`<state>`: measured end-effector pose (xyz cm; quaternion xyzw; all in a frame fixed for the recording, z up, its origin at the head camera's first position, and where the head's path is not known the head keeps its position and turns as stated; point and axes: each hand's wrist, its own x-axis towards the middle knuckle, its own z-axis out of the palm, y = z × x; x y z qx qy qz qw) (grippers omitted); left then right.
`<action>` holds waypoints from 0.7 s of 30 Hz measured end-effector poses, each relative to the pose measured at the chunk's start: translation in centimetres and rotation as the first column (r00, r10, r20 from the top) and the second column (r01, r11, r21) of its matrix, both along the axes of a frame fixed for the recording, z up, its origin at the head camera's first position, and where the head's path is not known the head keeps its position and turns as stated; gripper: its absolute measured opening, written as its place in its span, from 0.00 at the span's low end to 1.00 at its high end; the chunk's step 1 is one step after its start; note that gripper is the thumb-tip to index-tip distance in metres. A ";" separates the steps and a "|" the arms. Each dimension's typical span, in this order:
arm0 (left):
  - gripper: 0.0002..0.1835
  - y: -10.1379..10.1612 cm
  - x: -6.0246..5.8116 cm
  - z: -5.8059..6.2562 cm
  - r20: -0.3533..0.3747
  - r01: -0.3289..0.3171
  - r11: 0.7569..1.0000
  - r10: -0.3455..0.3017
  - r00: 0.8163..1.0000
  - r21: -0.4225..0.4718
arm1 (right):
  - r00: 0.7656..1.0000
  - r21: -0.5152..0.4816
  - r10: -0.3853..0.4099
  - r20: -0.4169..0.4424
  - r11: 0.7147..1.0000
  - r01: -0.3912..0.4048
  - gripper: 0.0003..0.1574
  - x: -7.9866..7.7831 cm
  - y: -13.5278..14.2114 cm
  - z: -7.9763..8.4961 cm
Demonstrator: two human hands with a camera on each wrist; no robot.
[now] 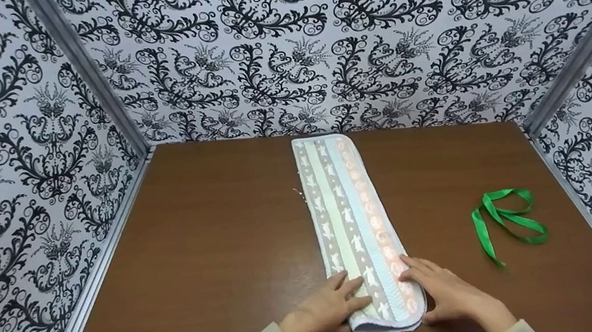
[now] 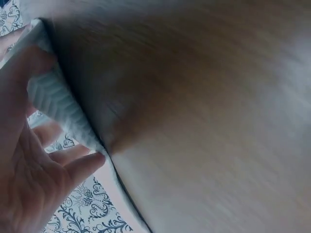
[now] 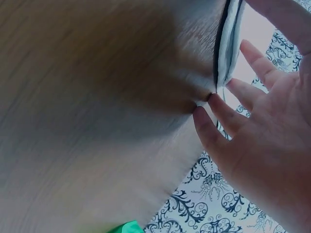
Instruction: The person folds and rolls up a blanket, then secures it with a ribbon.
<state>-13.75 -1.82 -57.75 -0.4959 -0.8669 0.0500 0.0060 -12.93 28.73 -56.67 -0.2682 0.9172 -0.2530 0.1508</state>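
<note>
A long folded quilted cloth (image 1: 346, 211) lies lengthwise on the table, striped in grey with white animal figures, pale green, light blue and peach. Its near end shows a rounded fold with a small gap between layers. My left hand (image 1: 327, 307) rests over the left edge near that end, fingers spread on top and thumb low at the side. In the left wrist view, fingertips touch the cloth (image 2: 63, 107). On the opposite side, my right hand (image 1: 453, 294) touches the right edge with extended fingers. The right wrist view shows those fingertips along the layered border (image 3: 228, 48).
A loose green ribbon (image 1: 506, 217) lies looped on the brown table (image 1: 212, 230), right of the cloth. Patterned black-and-white panels (image 1: 280, 52) enclose the back and both sides, with grey posts in the corners. A small white thread (image 1: 298, 191) lies beside the cloth's left edge.
</note>
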 end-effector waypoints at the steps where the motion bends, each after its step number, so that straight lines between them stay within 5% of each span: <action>1: 0.34 0.1 0.0 0.0 0.007 0.006 1.000 -0.006 1.000 0.014 | 1.000 -0.003 0.001 0.000 1.000 -0.001 0.45 0.1 0.0 0.0; 6: 0.24 -0.4 -0.1 0.1 0.198 -0.015 0.990 -0.013 0.980 0.141 | 0.999 -0.018 0.037 -0.006 0.999 -0.037 0.51 0.9 -0.1 -0.2; 10: 0.27 -1.5 0.2 0.4 0.413 -0.079 0.956 -0.047 0.910 0.282 | 0.985 0.001 0.105 -0.138 0.994 -0.106 0.60 2.0 -0.1 -0.3; 14: 0.24 -2.4 0.1 0.6 0.528 -0.138 0.888 -0.130 0.840 0.439 | 0.940 0.027 0.130 -0.315 0.991 -0.128 0.66 2.6 -0.3 -0.4; 17: 0.20 -2.8 -0.1 0.6 0.574 -0.185 0.833 -0.182 0.799 0.522 | 0.909 0.033 0.145 -0.391 0.989 -0.144 0.62 2.5 -0.5 -0.5; 21: 0.19 -3.2 -0.1 0.6 0.614 -0.247 0.797 -0.188 0.766 0.552 | 0.861 -0.019 0.171 -0.479 0.979 -0.205 0.47 2.1 -0.7 -0.6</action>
